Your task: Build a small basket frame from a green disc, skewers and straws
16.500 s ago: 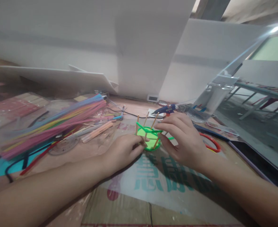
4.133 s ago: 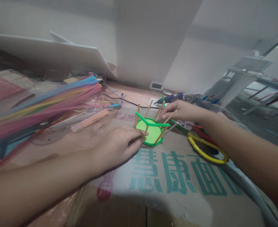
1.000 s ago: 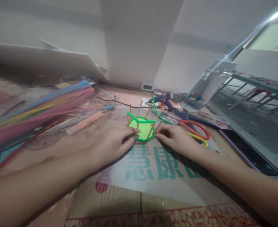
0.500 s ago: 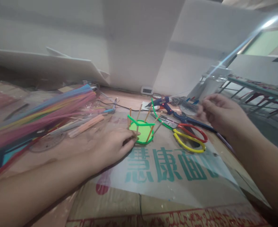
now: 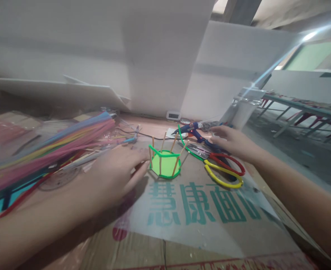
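Note:
A small green craft frame [image 5: 169, 165] stands on the plastic sheet, with a light green base, several upright wooden sticks and green pipe cleaner along part of its top; one loose green end trails to the right. My left hand [image 5: 120, 168], smeared by motion, is at its left side, thumb and fingers apart; I cannot tell whether the fingertips touch it. My right hand [image 5: 229, 140] reaches over the handle of the blue glue gun [image 5: 192, 129], fingers stretched out and holding nothing visible. Scissors [image 5: 224, 172] with red and yellow handles lie just below that hand.
A bundle of coloured pipe cleaners [image 5: 55, 146] lies on the left. At the back are a small white digital display [image 5: 173, 115] and white boards [image 5: 165, 56]. A clear plastic container [image 5: 245, 110] stands at the right edge; a long table [image 5: 303, 108] is beyond.
My left hand has drawn back left from the green frame. My right hand has come down and left toward the glue gun, its fingers straightening. The view has tilted slightly upward.

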Motion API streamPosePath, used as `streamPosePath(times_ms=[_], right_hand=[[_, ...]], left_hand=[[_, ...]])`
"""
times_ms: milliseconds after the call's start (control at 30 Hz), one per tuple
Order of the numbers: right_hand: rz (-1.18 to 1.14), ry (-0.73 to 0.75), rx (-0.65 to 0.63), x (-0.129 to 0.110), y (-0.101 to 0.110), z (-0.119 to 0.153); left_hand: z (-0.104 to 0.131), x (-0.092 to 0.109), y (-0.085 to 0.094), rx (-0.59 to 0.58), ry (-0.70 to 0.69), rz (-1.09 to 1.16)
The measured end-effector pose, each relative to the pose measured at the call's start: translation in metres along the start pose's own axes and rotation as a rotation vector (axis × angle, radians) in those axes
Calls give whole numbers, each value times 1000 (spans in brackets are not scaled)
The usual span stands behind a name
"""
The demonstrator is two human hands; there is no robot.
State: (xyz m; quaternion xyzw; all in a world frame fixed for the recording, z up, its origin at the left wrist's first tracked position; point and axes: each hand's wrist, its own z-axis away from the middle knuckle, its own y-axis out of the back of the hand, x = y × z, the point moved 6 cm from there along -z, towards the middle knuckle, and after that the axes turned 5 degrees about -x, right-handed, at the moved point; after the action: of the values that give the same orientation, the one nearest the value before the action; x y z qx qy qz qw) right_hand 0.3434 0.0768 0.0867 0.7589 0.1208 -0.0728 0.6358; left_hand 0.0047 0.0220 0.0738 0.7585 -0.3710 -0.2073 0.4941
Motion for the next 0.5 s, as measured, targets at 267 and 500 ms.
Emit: streamPosePath(times_ms=[267,500], right_hand=[[-183,-76,-100,4,-31,-55],[-295,-58,-171,-2,-54,-76]], left_hand=[[-39,35,50,185,-156,-172],[-49,37,23,104,-169,-131]])
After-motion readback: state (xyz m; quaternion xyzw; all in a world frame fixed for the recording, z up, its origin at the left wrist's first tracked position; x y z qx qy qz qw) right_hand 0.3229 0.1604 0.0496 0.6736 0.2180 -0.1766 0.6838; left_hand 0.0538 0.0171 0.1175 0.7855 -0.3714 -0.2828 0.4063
